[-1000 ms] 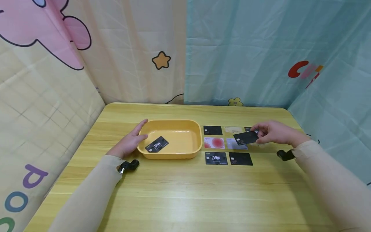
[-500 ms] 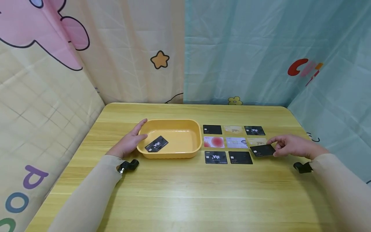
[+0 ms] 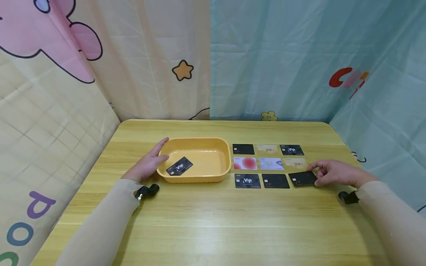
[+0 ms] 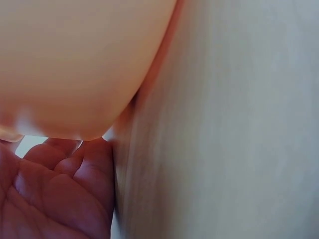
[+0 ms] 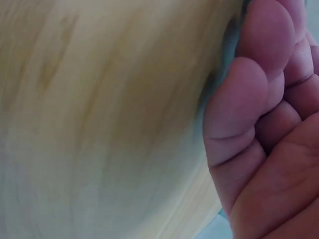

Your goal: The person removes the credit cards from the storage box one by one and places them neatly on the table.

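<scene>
In the head view, the right hand (image 3: 336, 173) sits at the right of the frame, its fingertips touching the right edge of a plain black plastic card (image 3: 302, 178) that lies flat on the pale wooden tabletop (image 3: 213, 221); whether the grip pinches the card or only rests on it cannot be told. The card closes the bottom row of a three-by-three grid of flat cards (image 3: 269, 163), just right of two other black cards, with bare wood between it and the tabletop's right edge. The left hand (image 3: 148, 162) rests with relaxed fingers against the left rim of a yellow oblong plastic tray (image 3: 197, 176) at centre left, in which a black card printed "Vip" (image 3: 179, 167) lies tilted. The whole lower half of the frame is open wood. In the left wrist view, the palm (image 4: 55, 191) at lower left lies against the tray's yellow wall (image 4: 75, 59). In the right wrist view, curled fingers (image 5: 249, 114) fill the right side over blurred wood. Half a second ago the plain black card was held slightly higher and tilted; it now lies square in the row.
</scene>
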{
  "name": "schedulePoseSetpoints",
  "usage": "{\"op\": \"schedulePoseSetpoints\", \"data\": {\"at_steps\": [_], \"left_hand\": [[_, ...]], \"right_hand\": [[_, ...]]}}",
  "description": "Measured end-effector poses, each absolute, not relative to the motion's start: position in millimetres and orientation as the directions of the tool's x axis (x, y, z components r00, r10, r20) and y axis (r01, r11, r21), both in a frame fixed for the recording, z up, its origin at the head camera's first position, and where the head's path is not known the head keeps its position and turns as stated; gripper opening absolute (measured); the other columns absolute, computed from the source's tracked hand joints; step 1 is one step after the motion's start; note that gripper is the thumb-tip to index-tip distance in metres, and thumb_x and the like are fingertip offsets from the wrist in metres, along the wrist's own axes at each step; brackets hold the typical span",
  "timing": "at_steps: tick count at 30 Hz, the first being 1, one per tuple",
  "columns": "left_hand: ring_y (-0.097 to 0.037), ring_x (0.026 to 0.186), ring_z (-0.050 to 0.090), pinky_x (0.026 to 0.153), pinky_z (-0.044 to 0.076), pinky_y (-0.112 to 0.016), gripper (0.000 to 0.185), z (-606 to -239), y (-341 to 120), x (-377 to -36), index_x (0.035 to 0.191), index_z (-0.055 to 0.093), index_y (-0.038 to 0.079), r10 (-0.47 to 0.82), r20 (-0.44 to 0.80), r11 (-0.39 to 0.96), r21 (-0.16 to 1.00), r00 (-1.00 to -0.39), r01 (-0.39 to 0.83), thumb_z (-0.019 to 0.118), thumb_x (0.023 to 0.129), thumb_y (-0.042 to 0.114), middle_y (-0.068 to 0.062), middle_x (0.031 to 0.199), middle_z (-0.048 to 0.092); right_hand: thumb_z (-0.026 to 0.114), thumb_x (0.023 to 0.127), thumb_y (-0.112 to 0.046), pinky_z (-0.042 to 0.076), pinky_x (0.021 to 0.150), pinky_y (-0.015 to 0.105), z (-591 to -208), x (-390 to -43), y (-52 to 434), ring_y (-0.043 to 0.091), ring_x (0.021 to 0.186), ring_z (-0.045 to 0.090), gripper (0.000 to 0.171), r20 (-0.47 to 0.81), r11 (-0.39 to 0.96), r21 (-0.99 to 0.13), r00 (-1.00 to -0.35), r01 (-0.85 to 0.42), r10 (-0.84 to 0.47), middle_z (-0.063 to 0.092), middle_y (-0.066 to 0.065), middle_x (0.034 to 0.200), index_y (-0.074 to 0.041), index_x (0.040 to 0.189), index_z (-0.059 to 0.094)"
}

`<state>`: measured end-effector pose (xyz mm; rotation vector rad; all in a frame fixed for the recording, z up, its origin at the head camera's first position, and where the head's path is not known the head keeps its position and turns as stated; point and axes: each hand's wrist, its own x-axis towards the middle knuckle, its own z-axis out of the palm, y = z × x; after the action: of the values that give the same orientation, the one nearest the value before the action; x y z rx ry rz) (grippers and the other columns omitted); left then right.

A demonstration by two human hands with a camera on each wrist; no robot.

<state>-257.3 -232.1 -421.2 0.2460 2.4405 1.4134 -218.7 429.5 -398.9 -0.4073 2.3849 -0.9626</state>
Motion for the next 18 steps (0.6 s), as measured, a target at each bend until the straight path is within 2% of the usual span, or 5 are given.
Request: {"op": "schedulePoseSetpoints", "data": {"at_steps": [8, 18], "left_hand": [[-0.043, 0.163, -0.010, 0.127, -0.002, -0.071, 0.071, -422.3, -231.8, -257.7, 0.170, 0.003, 0.036, 0.299, -0.177, 0.498, 0.867, -0.938, -0.005, 0.043, 0.113, 0.027, -0.001, 0.179, -0.010], [-0.043, 0.163, -0.009, 0.127, -0.003, -0.071, 0.071, -421.3, -232.5, -255.7, 0.170, 0.003, 0.039, 0.302, -0.169, 0.500, 0.866, -0.938, 0.004, 0.044, 0.113, 0.026, -0.002, 0.179, -0.010]], "right_hand": [[0.082, 0.085, -0.011, 0.040, 0.060, 0.023, -404.3, -216.8, 426.0, 0.005, 0.062, 0.051, 0.054, -0.374, 0.759, -0.647, -0.837, -0.073, -0.400, 0.059, -0.004, 0.072, 0.007, 0.129, 0.057], [0.083, 0.083, -0.015, 0.039, 0.058, 0.023, -403.7, -212.8, 420.1, 0.006, 0.061, 0.049, 0.051, -0.351, 0.801, -0.587, -0.855, -0.117, -0.382, 0.059, -0.004, 0.073, 0.004, 0.125, 0.060]]}}
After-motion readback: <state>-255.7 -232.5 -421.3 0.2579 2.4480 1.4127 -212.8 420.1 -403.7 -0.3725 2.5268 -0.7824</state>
